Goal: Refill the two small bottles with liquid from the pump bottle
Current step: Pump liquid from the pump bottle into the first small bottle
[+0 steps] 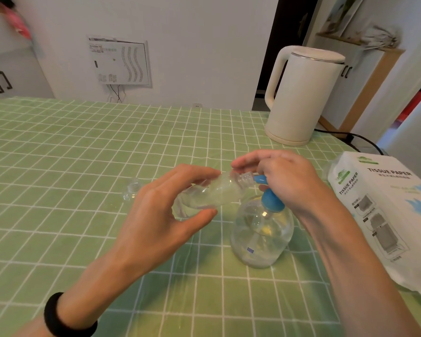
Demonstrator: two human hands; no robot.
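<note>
The small bottle is lying tipped almost on its side in the air above the bench, its open threaded neck meeting the blue spout of the pump bottle. The left hand is holding it with its grip clamped on the clear body, thumb underneath and fingers over the top. The right hand is sitting over the blue pump head, its grip closed around the top, ready to press or already pressing; which of the two cannot be told.

To do this step well, the neck should be kept snug around the spout tip so nothing is running down the outside, and the small bottle should be tilted with its base a little lower than its mouth, so the liquid is flowing inward and not back out. Short, steady presses are probably safer than hard ones, since the pump bottle is standing free and could be rocking under the hand.

The small bottle is looking mostly empty, with perhaps a thin film of clear liquid inside; the level is hard to read. The pump bottle is holding clear liquid, seemingly well under full. The second small bottle is standing just left of the left hand, uncapped as far as can be told, contents unclear.

Farther out, a cream kettle is standing at the back right, and a tissue pack is lying at the right edge.
</note>
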